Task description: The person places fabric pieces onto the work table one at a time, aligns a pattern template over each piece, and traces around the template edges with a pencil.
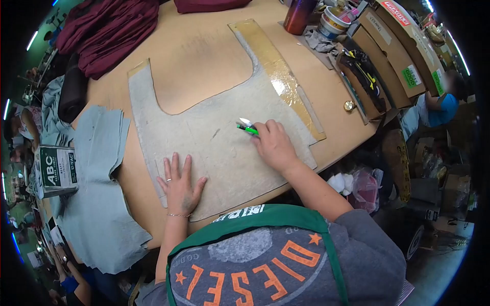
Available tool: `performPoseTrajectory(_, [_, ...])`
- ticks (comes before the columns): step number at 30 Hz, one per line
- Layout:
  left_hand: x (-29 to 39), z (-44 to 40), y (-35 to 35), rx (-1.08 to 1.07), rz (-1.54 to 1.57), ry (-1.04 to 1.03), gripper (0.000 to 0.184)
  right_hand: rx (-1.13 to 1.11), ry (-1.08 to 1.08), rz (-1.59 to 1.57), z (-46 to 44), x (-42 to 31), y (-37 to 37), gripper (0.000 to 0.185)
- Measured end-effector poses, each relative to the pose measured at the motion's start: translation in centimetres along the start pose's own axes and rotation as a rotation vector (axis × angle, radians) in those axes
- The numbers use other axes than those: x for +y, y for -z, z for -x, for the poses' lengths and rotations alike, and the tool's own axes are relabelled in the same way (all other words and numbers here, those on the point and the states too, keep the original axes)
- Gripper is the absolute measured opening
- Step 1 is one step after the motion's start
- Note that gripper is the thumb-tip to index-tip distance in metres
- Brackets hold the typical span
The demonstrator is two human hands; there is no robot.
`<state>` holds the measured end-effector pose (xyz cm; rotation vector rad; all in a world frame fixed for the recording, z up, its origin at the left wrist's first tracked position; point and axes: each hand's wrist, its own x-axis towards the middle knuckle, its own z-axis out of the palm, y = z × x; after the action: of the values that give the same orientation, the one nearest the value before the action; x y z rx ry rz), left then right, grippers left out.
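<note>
Grey pattern template (214,148) is lying flat on the bench (204,41), its deep curved cutout facing away from the person, and glossy yellow tape (298,109) is running along its right side. The left hand (181,191) is resting palm down near its lower left edge, fingers spread, holding nothing. The right hand (275,145) is pinching a green pen (249,129) above the middle; a white-tipped item (245,122) is showing beside it, too small for me to identify. Off to the left, blue-grey fabric (97,214) is hanging over the bench's edge, while maroon fabric (109,38) is lying folded farther back. Over to the right, cardboard boxes (378,56) are standing near a gold-coloured round object (349,106).
</note>
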<state>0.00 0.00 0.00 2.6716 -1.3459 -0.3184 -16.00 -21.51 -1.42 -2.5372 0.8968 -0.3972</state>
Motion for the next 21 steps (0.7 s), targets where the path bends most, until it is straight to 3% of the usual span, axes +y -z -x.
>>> performPoseTrajectory(2, [-1.4,0.4,0.7,0.048,-0.015,0.02,0.063,0.111,-0.007,0.083,-1.1,1.8,-0.6,0.032])
performPoseTrajectory(3, [2.4,-0.2,-1.4,0.04,0.066,0.014,0.062,0.143,-0.06,0.201,-1.1,7.0,3.4,0.029])
performPoseTrajectory(4, [2.0,-0.1,-1.1,0.046,0.054,0.017,0.062,0.208,-0.115,0.231,-1.8,9.0,4.4,0.026])
performPoseTrajectory(10, [1.6,-0.2,-0.5,0.076,0.008,0.024,0.06,0.384,-0.359,0.454,-6.4,17.1,7.8,0.026])
performPoseTrajectory(14, [1.6,-0.2,-0.4,0.068,-0.005,0.032,0.06,0.474,-0.368,0.393,-9.6,16.3,7.7,0.025])
performPoseTrajectory(17, [1.5,-0.3,-0.6,0.073,0.001,0.035,0.061,0.346,-0.262,0.232,-12.1,16.0,5.7,0.025])
performPoseTrajectory(20, [1.7,-0.3,-0.6,0.079,0.008,0.034,0.06,0.309,-0.337,0.302,-12.5,13.8,4.8,0.024])
performPoseTrajectory(21, [1.7,-0.4,-0.7,0.107,0.039,-0.007,0.056,0.401,-0.288,0.348,-12.2,14.2,4.6,0.023])
